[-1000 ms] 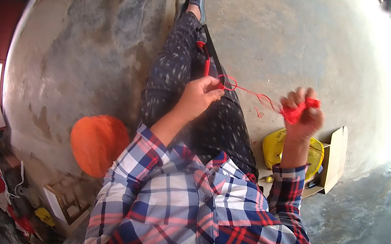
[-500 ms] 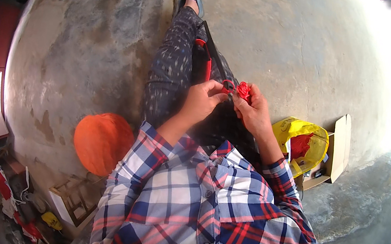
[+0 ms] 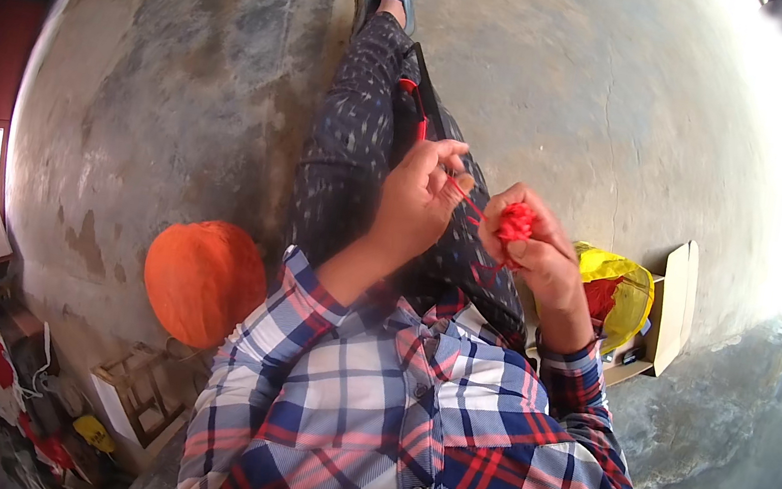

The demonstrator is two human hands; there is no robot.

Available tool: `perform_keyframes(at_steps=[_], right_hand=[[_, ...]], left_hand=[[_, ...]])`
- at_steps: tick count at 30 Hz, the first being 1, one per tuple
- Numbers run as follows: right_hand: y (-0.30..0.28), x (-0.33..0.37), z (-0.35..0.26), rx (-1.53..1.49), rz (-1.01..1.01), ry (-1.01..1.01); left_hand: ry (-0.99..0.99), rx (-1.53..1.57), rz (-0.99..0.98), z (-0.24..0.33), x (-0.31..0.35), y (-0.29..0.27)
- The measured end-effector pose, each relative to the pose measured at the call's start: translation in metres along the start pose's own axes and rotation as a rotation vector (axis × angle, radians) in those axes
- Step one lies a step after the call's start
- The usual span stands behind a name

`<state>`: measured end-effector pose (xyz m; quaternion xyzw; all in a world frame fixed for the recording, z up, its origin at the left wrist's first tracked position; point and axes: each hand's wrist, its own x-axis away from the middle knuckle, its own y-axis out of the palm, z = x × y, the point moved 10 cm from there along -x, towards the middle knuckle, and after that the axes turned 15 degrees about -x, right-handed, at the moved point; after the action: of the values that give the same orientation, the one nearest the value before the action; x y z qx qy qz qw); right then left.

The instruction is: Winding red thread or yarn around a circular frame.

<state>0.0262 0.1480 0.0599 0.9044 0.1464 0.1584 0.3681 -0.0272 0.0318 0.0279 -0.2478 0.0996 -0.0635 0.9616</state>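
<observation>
In front of my lap, my right hand point(image 3: 550, 263) grips a small bunched red cord knot point(image 3: 516, 223), shaped rather like a flower. A thin red cord point(image 3: 465, 199) stretches from it to my left hand point(image 3: 419, 193), whose thumb and fingers pinch the other end. More red strands hang below the right hand. Beyond my left hand, a long black strip point(image 3: 424, 72) with a red curved piece point(image 3: 421, 126) lies along my legs; their lower parts are partly hidden, and what they belong to cannot be made out.
A yellow bag point(image 3: 639, 312) with red material inside stands in an open cardboard box point(image 3: 677, 303) at my right. An orange rounded object point(image 3: 203, 282) sits on the floor at my left. A small wooden frame point(image 3: 140, 399) and assorted items lie at the lower left.
My hands have moved apart, the right one going right and down with the red knot. The red loop between them has become a stretched cord.
</observation>
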Motion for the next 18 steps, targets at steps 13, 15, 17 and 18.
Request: perform_keyframes(at_steps=[13,15,17,18], right_hand=[[-0.075,-0.069,0.029,0.95,0.291,-0.193],[-0.058,-0.059,0.014,0.918,0.257,-0.331],[-0.05,-0.049,-0.003,0.887,0.241,-0.464],[-0.036,-0.049,-0.005,0.975,0.158,-0.522]], left_hand=[[-0.3,-0.052,-0.047,-0.078,-0.021,0.001],[-0.326,-0.115,-0.004,-0.063,-0.022,-0.015],[-0.154,-0.168,0.005,-0.025,-0.026,-0.019],[-0.005,-0.145,0.057,-0.007,-0.028,-0.021]])
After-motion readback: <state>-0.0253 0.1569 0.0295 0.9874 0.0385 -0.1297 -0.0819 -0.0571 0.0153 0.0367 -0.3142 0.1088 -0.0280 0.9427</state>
